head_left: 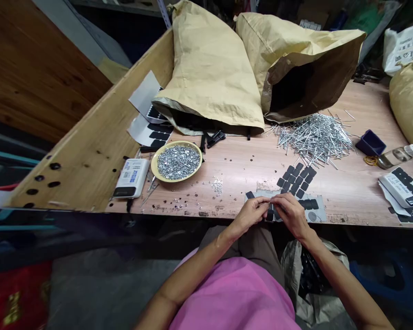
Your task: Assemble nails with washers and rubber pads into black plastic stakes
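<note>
At the table's front edge, my left hand [253,212] and my right hand [290,212] meet with their fingertips pinched almost together. What they pinch is too small and too covered by the fingers to make out. Under them lies a grey backing sheet [320,213] bearing dark rounded pads. A small black piece [270,215] shows just below the left fingertips. Beyond my right hand, several black rounded pads [297,178] lie in slanting rows on the tabletop.
A yellow bowl [153,167] of small metal parts stands left beside a white box-shaped device [132,178]. Behind are a pile of metal pins [318,137] and large paper sacks [209,68]. A dark blue tray [371,142] and a jar [397,156] sit right.
</note>
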Demonstrator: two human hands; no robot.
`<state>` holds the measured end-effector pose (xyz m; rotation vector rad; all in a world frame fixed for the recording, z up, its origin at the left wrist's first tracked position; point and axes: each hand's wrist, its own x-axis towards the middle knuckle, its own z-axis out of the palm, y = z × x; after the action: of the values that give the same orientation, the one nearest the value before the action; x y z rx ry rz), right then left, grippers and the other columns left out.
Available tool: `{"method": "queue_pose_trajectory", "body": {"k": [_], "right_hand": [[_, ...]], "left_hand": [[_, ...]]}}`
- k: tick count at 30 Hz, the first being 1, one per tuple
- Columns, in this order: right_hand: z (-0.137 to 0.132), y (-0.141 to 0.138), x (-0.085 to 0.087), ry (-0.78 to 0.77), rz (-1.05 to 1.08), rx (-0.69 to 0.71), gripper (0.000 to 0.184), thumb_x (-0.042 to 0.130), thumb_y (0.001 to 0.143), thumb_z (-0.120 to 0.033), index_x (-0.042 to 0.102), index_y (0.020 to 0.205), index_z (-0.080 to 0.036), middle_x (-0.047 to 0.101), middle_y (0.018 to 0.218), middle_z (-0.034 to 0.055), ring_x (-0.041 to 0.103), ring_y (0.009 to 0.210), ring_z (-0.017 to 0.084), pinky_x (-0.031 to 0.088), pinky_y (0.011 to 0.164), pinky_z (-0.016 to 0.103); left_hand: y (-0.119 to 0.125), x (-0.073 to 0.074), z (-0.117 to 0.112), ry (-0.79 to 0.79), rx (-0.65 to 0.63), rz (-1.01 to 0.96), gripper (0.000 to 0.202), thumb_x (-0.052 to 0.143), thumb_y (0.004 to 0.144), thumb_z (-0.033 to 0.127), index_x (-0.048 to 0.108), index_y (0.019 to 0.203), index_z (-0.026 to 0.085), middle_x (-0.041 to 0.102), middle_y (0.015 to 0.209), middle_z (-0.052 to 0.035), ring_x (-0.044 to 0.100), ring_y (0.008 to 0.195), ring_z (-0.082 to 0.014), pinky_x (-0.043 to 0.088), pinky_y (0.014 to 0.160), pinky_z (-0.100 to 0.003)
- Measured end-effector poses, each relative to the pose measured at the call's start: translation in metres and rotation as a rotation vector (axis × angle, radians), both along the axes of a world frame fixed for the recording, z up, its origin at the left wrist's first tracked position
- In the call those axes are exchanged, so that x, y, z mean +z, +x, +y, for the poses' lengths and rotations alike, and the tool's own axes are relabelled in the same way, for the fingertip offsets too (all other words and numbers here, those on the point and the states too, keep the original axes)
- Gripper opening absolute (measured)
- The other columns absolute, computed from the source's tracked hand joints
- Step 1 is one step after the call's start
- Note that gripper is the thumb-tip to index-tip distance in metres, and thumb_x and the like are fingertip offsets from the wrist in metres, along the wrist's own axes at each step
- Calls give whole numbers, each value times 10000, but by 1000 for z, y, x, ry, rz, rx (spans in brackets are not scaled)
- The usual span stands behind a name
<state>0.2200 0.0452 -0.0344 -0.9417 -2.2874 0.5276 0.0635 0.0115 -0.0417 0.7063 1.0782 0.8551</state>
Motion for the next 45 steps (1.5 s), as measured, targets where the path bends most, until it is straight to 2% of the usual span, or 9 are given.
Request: {"method": "queue_pose_trajectory", "body": {"k": [5,13,18,21,24,30,36,41,45], "right_hand": [[5,-2,7,-26,28,-6,120,481,894,-209,594,934,-219,648,807,45,612,747,171,523,679,303],[30,4,30,-318,33,69,261,540,863,-435,672,837,-211,675,772,42,638,705,156,517,634,263],[33,7,31,-379,63,79,303,576,824,-490,708,820,-217,681,751,44,641,687,157,512,614,259],[33,9,30,-355,83,89,287,580,828,-476,716,827,-224,682,755,42,636,684,151,507,609,254],[33,10,31,-339,101,83,273,585,829,-464,716,823,-224,679,747,39,626,679,148,495,601,253],[34,14,30,-397,130,23,300,575,826,-486,693,763,-217,667,714,34,608,652,151,479,585,263],[29,10,16,-352,125,-113,279,564,832,-459,684,739,-226,666,729,34,606,676,161,481,632,283],[22,-3,-4,-409,251,-340,274,555,822,-447,685,778,-209,671,782,45,611,723,174,484,653,296],[17,-9,-18,-551,382,-441,327,567,793,-488,678,848,-185,650,762,37,596,674,160,495,631,294]], "left_hand": [[-1,-1,3,51,0,16,423,583,736,465,639,981,125,428,522,76,273,381,-22,184,381,-177],[-5,10,10,464,24,274,223,492,801,289,638,733,134,494,532,33,440,502,-81,364,506,-202],[-9,13,13,578,-5,350,242,484,806,274,693,808,152,631,626,-14,559,600,-131,440,601,-233],[-13,12,16,614,-23,356,252,503,795,283,717,838,157,658,660,-34,569,614,-141,446,608,-245],[-16,13,19,567,-60,285,267,528,782,308,725,854,142,622,612,-24,515,554,-121,412,546,-235],[-14,9,21,249,-157,-29,432,598,727,430,699,982,96,396,455,71,299,412,-48,254,415,-195],[-4,6,22,101,-81,-32,474,621,700,443,678,1028,106,400,503,75,272,421,-32,197,402,-173],[2,2,30,156,1,87,381,555,750,389,698,986,126,411,506,68,311,433,-45,252,418,-176],[4,-3,35,273,27,237,294,527,775,308,729,904,137,544,543,21,438,488,-81,357,478,-198]]}}
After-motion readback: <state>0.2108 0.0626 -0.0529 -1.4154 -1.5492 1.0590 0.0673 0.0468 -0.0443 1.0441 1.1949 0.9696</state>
